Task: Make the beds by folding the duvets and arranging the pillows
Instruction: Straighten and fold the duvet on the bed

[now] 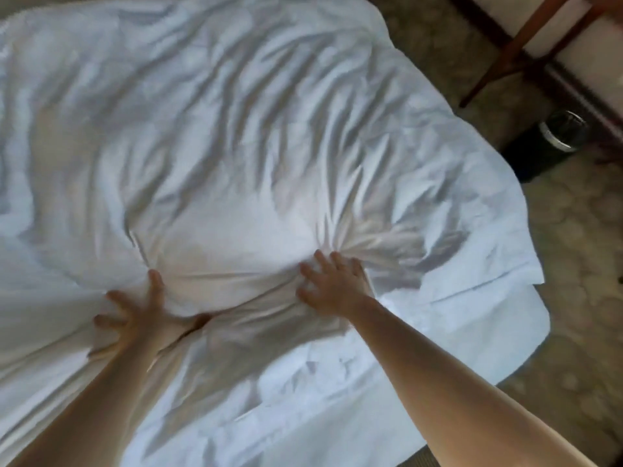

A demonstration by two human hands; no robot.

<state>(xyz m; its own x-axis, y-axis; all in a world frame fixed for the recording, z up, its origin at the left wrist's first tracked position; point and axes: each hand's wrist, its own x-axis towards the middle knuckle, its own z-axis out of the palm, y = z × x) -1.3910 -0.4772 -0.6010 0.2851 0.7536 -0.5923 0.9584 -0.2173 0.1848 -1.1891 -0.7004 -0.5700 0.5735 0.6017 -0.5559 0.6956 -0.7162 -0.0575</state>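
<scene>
Duvet [236,129]: white, heavily creased, spread over the bed [499,318]. The bulk lies ahead of both hands and is carried far out past the left hand. The long axis is judged to run crosswise to the forearms, left to right

Left hand [138,315]: fingers splayed and pressed down into the cloth, thumb stretched forward, creases drawn together at the thumb tip

Right hand [333,284]: fingers spread, tips pushed into the cloth, creases fanned out ahead and to the right. No cloth is seen wrapped in either hand, though both are blurred

Free end: the duvet's short edge lies to the right of the right hand, overhanging the bare sheeted corner of the bed. The right hand is nearer to it, and the left is well apart from it. A fold is judged to be started from that end, carried over toward the left hand

Pillows: none in view

Also noted: dark bin [553,136] on the carpet [573,247], beyond the right hand
</scene>
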